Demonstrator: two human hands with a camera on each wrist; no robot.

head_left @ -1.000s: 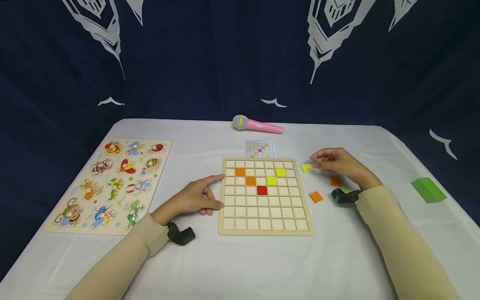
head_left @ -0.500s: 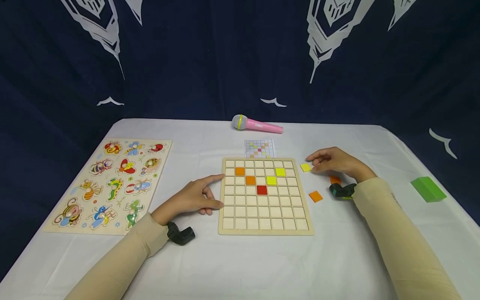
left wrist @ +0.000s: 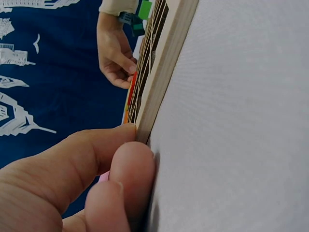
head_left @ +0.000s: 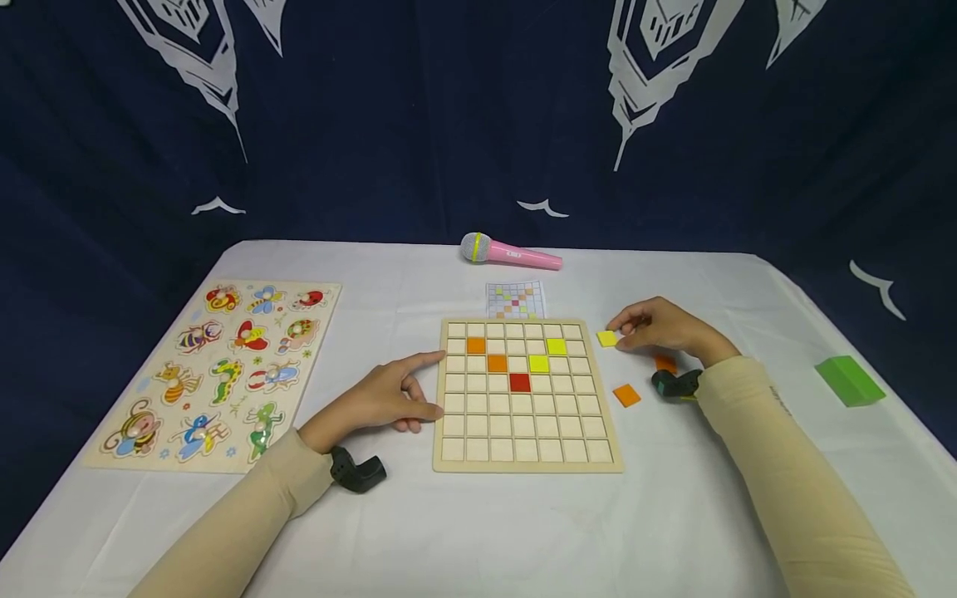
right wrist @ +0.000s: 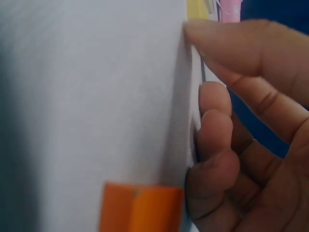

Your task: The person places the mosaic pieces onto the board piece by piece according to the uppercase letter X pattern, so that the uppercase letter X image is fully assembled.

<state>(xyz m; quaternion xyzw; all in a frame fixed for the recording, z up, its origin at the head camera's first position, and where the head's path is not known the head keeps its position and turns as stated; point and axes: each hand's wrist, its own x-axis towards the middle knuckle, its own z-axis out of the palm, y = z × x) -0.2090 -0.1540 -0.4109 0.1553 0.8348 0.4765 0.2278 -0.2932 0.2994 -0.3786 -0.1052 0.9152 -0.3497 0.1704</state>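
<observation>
Left hand (head_left: 385, 394), in the head view, grasps nothing, thumb and index finger touching the edge of the board (head_left: 527, 467); the right hand (head_left: 661, 325) is at a yellow tile (head_left: 606, 339) beside it. Five tiles sit in the board; the card's (head_left: 516, 299) extra coloured squares and loose orange tiles (head_left: 626, 395) suggest more remain. Microphone (head_left: 516, 253) lettering is illegible. Left wrist: a fingertip meets the board's side. Right wrist: the thumb reaches the yellow tile; whether it is pinched I cannot tell

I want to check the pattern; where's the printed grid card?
In the head view, the printed grid card lies just right of centre, at the far edge of the wooden board, with the pink microphone beyond it.
</observation>
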